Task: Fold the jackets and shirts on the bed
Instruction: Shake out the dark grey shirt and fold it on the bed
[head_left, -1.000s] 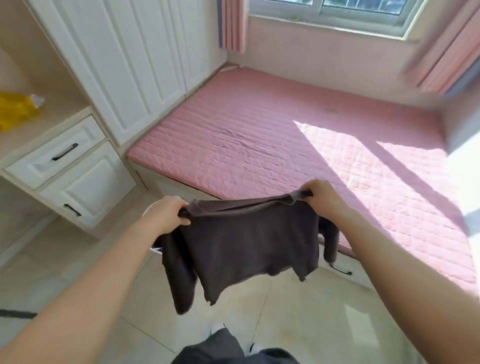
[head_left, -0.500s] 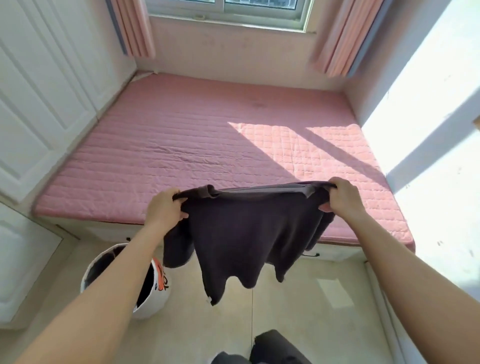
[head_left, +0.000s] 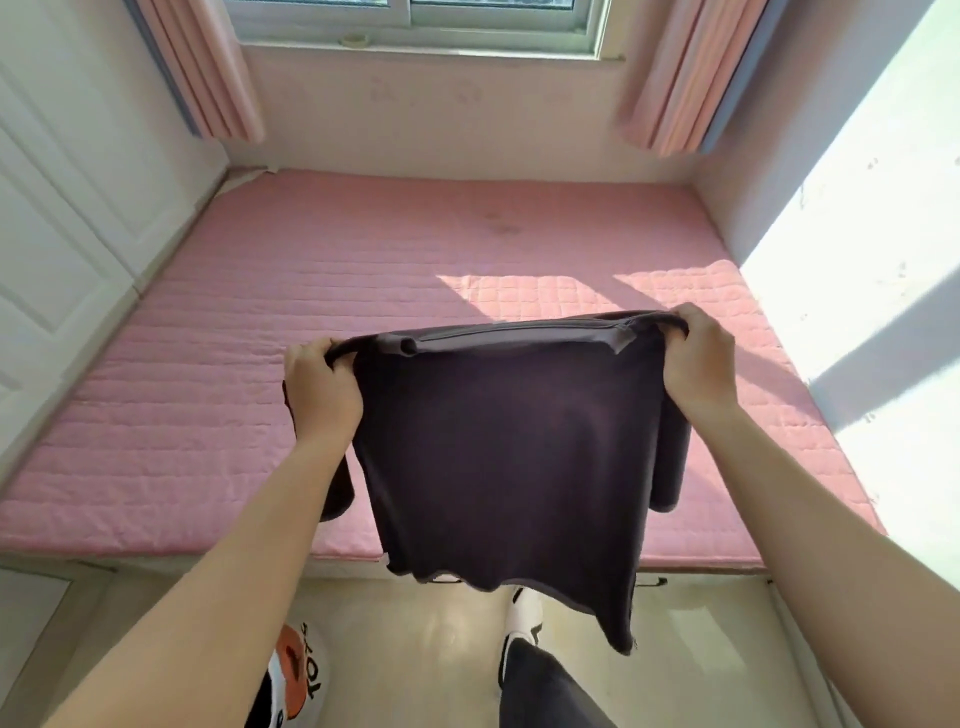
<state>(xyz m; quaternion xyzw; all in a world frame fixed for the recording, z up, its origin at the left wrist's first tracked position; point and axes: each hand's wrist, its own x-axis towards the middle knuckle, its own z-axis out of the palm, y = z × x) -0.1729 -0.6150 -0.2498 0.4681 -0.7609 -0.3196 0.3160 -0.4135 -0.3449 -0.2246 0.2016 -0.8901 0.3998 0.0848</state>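
- The dark shirt (head_left: 504, 447) hangs in the air over the near edge of the bed (head_left: 182, 415), stretched by its top edge between both hands. As far as I can tell, none of it lies on the mattress yet.
- The left hand (head_left: 322, 387) has its fingers curled tight round the shirt's left top corner. The right hand (head_left: 701, 364) grips the right top corner the same way, so the top edge runs taut and nearly level.
- One sleeve (head_left: 337, 488) dangles behind the left wrist, and the other sleeve (head_left: 672, 467) dangles beside the right forearm. Both are loose behind the body panel.
- The hem (head_left: 519, 582) hangs uneven, its right corner lower, below the bed's edge and over the floor (head_left: 415, 649).
- The step in hand looks like laying the shirt flat on the bed before any fold.
- If it is lowered from here without being carried forward, the lower part would likely drape off the edge and the hem could brush the floor.
- The loose sleeves may tuck under the body as it lands, leaving lumps that spoil the fold.
- If either grip slackens, that corner drops and the cloth bunches to one side.
- A bucket (head_left: 298, 670) stands on the floor by the left forearm, and a shoe (head_left: 524, 618) shows below the hem. Cloth slipping down could land on either.
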